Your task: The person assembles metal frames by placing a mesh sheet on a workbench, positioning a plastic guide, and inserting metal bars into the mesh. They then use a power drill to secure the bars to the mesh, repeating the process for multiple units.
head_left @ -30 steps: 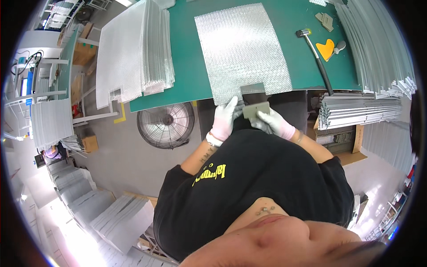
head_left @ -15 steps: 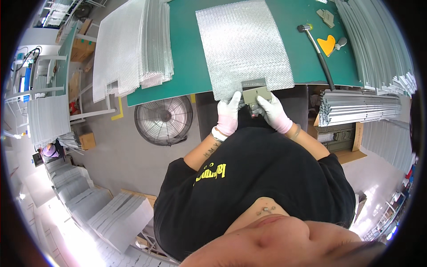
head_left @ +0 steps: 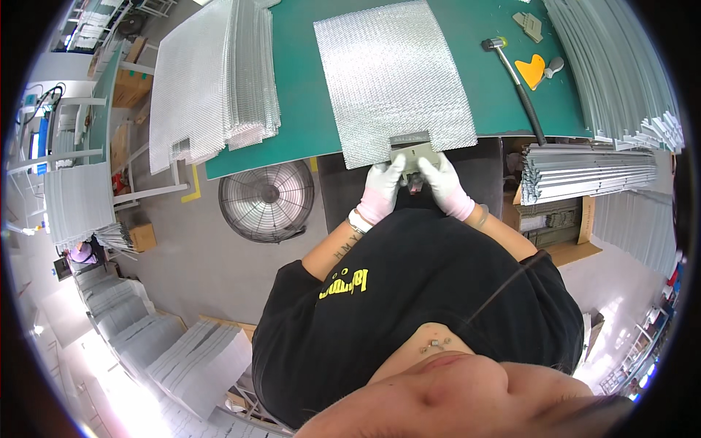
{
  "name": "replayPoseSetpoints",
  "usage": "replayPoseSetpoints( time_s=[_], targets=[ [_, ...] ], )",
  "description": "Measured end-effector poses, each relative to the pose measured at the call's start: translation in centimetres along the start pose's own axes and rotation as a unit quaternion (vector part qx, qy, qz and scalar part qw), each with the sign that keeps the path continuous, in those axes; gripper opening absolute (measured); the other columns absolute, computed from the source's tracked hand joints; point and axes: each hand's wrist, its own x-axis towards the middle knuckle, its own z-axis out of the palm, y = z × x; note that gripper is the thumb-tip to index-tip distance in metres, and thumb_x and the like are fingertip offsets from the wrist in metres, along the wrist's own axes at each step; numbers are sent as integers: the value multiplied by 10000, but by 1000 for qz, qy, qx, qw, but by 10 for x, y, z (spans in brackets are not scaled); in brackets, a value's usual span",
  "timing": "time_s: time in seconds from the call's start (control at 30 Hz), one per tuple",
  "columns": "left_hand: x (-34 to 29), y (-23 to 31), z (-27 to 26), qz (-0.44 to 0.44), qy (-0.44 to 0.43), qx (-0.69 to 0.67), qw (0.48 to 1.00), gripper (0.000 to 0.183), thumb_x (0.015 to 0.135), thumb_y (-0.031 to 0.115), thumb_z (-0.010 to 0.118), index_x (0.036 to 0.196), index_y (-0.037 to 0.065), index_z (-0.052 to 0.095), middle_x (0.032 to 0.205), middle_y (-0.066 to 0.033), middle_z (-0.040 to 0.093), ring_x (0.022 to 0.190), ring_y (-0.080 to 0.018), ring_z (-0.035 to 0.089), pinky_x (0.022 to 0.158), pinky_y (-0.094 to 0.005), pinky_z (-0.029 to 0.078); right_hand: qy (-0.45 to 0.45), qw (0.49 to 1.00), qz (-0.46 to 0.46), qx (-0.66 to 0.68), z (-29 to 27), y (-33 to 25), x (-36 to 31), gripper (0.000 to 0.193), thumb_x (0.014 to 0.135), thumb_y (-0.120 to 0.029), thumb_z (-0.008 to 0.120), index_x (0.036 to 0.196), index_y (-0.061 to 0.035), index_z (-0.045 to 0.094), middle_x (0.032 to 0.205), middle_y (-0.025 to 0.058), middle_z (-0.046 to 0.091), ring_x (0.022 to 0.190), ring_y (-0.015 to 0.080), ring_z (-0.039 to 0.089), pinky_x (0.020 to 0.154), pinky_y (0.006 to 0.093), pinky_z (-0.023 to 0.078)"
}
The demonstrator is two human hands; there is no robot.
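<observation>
A silver mesh sheet (head_left: 394, 73) lies on the green tabletop, its notched edge toward me at the table's front. At that notch sits a small grey-green plate (head_left: 413, 157), gripped from both sides. My left hand (head_left: 382, 188), in a white glove with a pink cuff, pinches the plate's left end, thumb on top. The right end is held by my right hand (head_left: 444, 187), gloved alike, with its thumb also on top. Fingers underneath are mostly hidden. Below the plate, between the hands, shows a small dark and red thing I cannot make out.
Mesh sheets (head_left: 193, 80) are stacked at left. A hammer (head_left: 526, 109), a yellow scraper (head_left: 531, 71) and a grey-green part (head_left: 527, 26) lie at right, beside long metal strips (head_left: 606, 73). A floor fan (head_left: 269, 193) stands below the table; an open carton (head_left: 584, 226) is at right.
Both hands have brought the plate up against the sheet's notch, covering part of the opening. The whole view has shifted slightly.
</observation>
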Motion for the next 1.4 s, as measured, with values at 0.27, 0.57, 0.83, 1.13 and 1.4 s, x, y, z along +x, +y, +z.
replayPoseSetpoints(
  time_s=[0.27,0.57,0.83,1.13,1.4],
  targets=[
    [5,2,-19,-22,-67,143,987,274,1033,246,595,1156,9,658,925,-26,694,756,-73,611,687,-238,491,105,994,4,-13,-13,-27,-1,189,986,-240,659,930,-62,631,808,-13,611,700,65,534,652,234,441],
    [3,9,-22,-63,-82,153,983,283,1048,234,566,1203,9,639,1042,-86,721,868,-134,687,774,-291,568,123,992,-12,37,-26,-10,7,263,935,-256,726,930,2,676,811,22,676,669,57,556,617,225,448],
    [-8,22,-14,-123,-148,-46,980,429,1069,298,509,1389,12,507,1299,-156,625,1124,-247,654,939,-385,553,108,993,-1,-38,-20,-13,0,395,956,-345,701,1013,42,656,883,55,684,741,87,598,702,243,495],
    [71,144,55,233,-230,727,604,499,923,396,661,1324,99,646,1272,-204,657,1178,-369,632,1035,-491,474,-139,987,23,-74,-9,1,5,448,1059,-438,446,1137,-39,633,847,30,680,702,63,591,608,208,470],
    [66,49,90,335,-198,831,397,614,945,477,547,1516,275,442,1577,-217,340,1437,-527,284,1100,-771,134,249,954,-157,60,-44,0,-32,338,1066,-305,489,1131,-11,644,956,40,671,735,109,612,656,278,520]
  ],
)
